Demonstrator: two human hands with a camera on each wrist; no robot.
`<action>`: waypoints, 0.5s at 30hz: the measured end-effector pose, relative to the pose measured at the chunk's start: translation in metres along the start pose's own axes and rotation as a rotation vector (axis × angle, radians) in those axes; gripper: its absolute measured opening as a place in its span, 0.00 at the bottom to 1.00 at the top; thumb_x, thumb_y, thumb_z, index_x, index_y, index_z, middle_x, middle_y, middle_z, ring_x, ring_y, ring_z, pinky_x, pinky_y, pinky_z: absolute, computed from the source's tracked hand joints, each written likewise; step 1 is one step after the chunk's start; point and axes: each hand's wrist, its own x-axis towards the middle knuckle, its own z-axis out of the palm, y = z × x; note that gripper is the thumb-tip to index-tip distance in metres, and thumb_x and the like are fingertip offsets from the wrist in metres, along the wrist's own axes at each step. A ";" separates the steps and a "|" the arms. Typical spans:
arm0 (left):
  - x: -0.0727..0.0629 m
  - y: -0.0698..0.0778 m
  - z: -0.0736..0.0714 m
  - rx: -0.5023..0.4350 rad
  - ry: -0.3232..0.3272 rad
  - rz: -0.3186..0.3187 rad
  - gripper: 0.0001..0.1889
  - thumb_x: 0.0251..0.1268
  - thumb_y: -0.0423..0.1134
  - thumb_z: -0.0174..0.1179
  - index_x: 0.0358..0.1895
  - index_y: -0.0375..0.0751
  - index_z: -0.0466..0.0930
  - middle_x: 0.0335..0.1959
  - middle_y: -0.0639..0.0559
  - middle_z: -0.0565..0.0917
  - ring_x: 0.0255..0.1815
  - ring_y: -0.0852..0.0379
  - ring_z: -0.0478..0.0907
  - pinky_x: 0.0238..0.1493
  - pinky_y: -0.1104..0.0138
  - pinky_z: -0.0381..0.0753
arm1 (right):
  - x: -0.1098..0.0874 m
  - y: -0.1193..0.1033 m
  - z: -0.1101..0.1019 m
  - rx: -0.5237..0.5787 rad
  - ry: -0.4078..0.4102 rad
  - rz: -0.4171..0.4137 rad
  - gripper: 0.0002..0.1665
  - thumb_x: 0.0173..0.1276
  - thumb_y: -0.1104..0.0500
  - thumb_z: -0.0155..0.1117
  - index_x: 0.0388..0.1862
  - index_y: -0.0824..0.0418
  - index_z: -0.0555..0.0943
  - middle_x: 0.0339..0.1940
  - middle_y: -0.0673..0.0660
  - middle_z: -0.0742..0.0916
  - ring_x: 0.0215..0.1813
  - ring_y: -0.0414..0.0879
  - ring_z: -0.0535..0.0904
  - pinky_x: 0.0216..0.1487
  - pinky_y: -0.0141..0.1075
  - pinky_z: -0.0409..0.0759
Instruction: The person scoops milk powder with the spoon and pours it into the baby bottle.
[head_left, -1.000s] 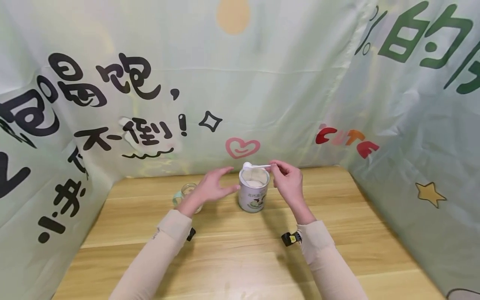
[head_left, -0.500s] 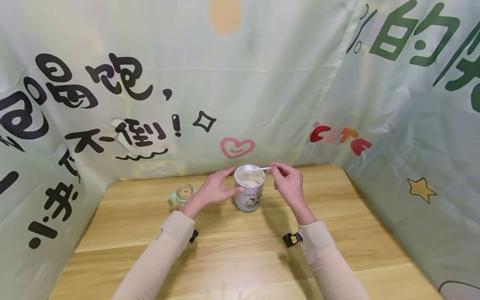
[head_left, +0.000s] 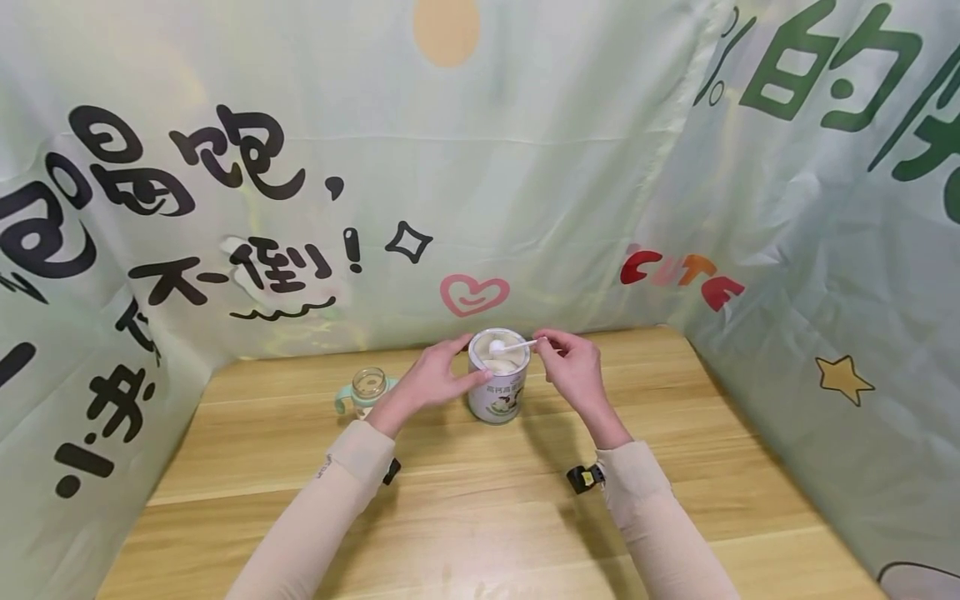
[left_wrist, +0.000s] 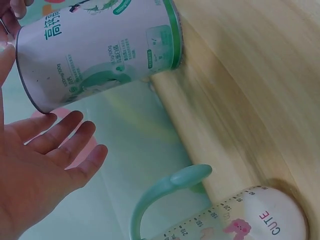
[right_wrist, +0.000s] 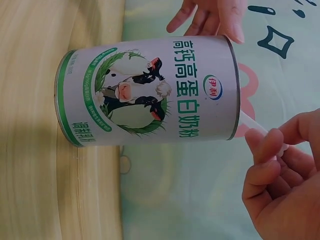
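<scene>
A milk powder can (head_left: pixel 495 407), white with a cow picture and green lettering, stands lidless near the table's back, pale powder inside. My right hand (head_left: pixel 576 371) pinches the handle of a small white scoop (head_left: pixel 517 346), whose bowl lies over the can's mouth. In the right wrist view the scoop's handle (right_wrist: pixel 253 124) slants behind the can's rim, and its bowl is hidden. My left hand (head_left: pixel 433 377) has its fingers spread at the can's left side, fingertips right by the rim; the left wrist view shows those fingers (left_wrist: pixel 70 135) extended and loose.
Left of the can stands a clear baby bottle (head_left: pixel 369 383), uncapped, with mint-green handles and measuring marks. The wooden table (head_left: pixel 480 508) is walled at the back and sides by a printed pale-green cloth (head_left: pixel 570 208).
My left hand has come up to the can's side. The scoop has sunk from above the rim toward the can's mouth. The head view has shifted slightly, and the bottle shows more.
</scene>
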 end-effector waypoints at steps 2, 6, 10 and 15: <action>0.001 0.000 0.000 -0.002 0.004 0.002 0.46 0.70 0.63 0.65 0.81 0.37 0.63 0.78 0.35 0.71 0.79 0.37 0.69 0.79 0.45 0.69 | 0.000 -0.001 0.001 -0.014 -0.016 0.001 0.15 0.77 0.58 0.59 0.50 0.61 0.90 0.39 0.62 0.92 0.19 0.38 0.75 0.21 0.30 0.74; 0.001 0.000 0.001 -0.006 0.010 -0.001 0.46 0.70 0.63 0.65 0.81 0.37 0.65 0.78 0.36 0.72 0.79 0.38 0.69 0.79 0.45 0.70 | 0.001 -0.002 0.002 -0.039 -0.055 0.010 0.18 0.79 0.58 0.55 0.54 0.63 0.88 0.43 0.64 0.92 0.20 0.44 0.77 0.22 0.31 0.73; 0.001 0.001 0.001 -0.010 0.013 -0.008 0.45 0.70 0.64 0.65 0.80 0.37 0.65 0.77 0.36 0.73 0.79 0.38 0.69 0.79 0.46 0.70 | 0.002 -0.003 0.003 -0.057 -0.076 0.017 0.20 0.81 0.57 0.52 0.57 0.65 0.87 0.44 0.65 0.92 0.22 0.52 0.80 0.22 0.32 0.73; 0.001 0.002 0.002 -0.020 0.017 -0.013 0.45 0.70 0.63 0.65 0.80 0.38 0.65 0.77 0.37 0.73 0.79 0.38 0.70 0.79 0.46 0.70 | 0.002 -0.004 0.003 -0.069 -0.097 -0.008 0.20 0.81 0.57 0.54 0.58 0.66 0.87 0.41 0.65 0.91 0.21 0.47 0.78 0.23 0.31 0.73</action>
